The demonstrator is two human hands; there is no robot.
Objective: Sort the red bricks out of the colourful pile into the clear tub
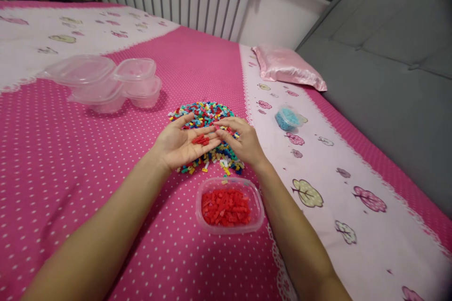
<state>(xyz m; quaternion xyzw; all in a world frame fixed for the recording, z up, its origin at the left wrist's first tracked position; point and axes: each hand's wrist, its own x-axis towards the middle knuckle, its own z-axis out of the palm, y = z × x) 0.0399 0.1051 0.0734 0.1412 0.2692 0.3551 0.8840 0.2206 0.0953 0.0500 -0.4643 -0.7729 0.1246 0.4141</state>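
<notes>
Sorting work on a pink dotted bedspread (pixel 158 254); step in hand, as I am reading it: gathering red pieces out of the mixed pile (pixel 206 109). The left hand (pixel 178 145) is lying palm up above the pile, fingers spread nearly flat, and is cradling a small cluster of red pieces (pixel 200 140) near the base of the fingers. The right hand (pixel 243 143) is bending in from the other side, thumb and forefinger pinching what is looking like one small red piece (pixel 216 127), right at the left fingertips. Nearer the body, a clear tub (pixel 230 231) is sitting open, a heap of red pieces (pixel 226 208) covering its floor. Off to the right, a small container of blue pieces (pixel 288 118) is standing apart; to the left, clear lidded containers (pixel 140 85) are standing in stacks. Judging from this, the next move is calling for a level left palm, fingers slightly cupped so nothing is slipping back among the other colours, and a light, exact right-hand pinch.
</notes>
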